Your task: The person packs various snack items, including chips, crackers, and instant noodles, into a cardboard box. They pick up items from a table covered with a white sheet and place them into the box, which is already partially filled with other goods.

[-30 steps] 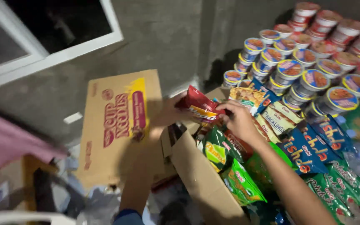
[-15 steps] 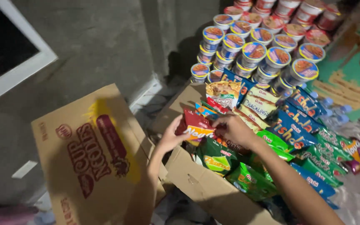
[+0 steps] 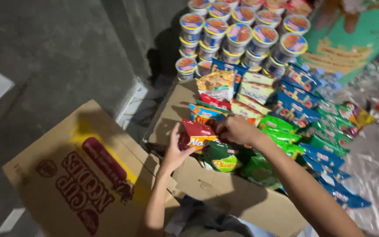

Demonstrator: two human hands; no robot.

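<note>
Left hand (image 3: 175, 151) grips the red snack packet (image 3: 197, 135) (right hand (image 3: 237, 130) pinches its other edge).

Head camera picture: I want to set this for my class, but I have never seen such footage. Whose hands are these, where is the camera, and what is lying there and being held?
There is no machine here. The camera sits on a person's head and looks down, so both bare arms reaching in from below are the person's own. The left hand and the right hand together hold a red snack packet over an open cardboard box filled with bright snack bags. More snack bags lie in rows beside it, with stacked cup noodle tubs behind them. A printed cardboard flap lies to the left on a grey concrete floor.
</note>
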